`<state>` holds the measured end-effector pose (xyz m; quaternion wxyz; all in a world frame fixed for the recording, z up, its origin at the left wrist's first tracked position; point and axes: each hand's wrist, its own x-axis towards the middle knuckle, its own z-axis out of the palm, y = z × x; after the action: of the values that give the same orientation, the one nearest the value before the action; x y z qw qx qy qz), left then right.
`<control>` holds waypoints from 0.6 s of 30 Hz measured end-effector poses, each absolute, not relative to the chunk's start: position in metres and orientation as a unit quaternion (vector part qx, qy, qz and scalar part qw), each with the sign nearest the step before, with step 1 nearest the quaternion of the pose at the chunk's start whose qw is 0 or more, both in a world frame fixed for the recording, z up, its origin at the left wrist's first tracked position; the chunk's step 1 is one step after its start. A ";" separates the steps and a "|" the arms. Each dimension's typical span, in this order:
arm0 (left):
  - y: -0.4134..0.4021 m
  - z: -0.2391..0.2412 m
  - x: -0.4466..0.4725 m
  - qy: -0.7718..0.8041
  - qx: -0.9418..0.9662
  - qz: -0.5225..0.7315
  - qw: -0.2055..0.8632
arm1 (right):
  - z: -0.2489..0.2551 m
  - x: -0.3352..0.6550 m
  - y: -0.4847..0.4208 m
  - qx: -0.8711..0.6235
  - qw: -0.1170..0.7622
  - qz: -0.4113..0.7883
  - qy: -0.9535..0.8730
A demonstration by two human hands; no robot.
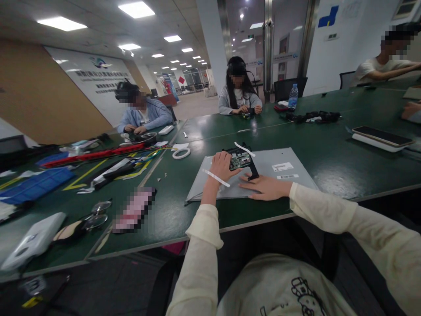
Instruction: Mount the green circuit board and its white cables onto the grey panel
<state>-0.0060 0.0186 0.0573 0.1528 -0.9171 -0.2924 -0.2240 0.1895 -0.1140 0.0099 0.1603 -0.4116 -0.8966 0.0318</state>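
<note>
Head view, circuit board, touching left fingers

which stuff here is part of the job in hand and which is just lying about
Seems part of the job:
circuit board in a black frame, left hand on it
grey panel beneath, right hand on it
white strips, less certain

Seems just lying about:
white ring
eyeglasses
blue tray
water bottle
</note>
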 end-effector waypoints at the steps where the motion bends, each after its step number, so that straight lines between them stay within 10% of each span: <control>1: 0.019 0.056 -0.007 -0.293 -0.918 -0.223 0.148 | 0.011 0.188 -0.115 -0.402 0.163 0.028 -0.901; 9: 0.025 0.046 -0.011 -0.309 -0.917 -0.209 0.142 | 0.018 0.185 -0.135 -0.297 0.216 -0.094 -0.925; 18: 0.027 0.026 -0.001 -0.271 -0.940 -0.142 0.149 | -0.002 0.256 -0.102 -0.674 0.215 -0.125 -0.695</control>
<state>-0.0014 0.0268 0.0261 0.1493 -0.9402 -0.2715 -0.1416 0.2565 -0.1017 -0.0018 0.2149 -0.6744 -0.6954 -0.1246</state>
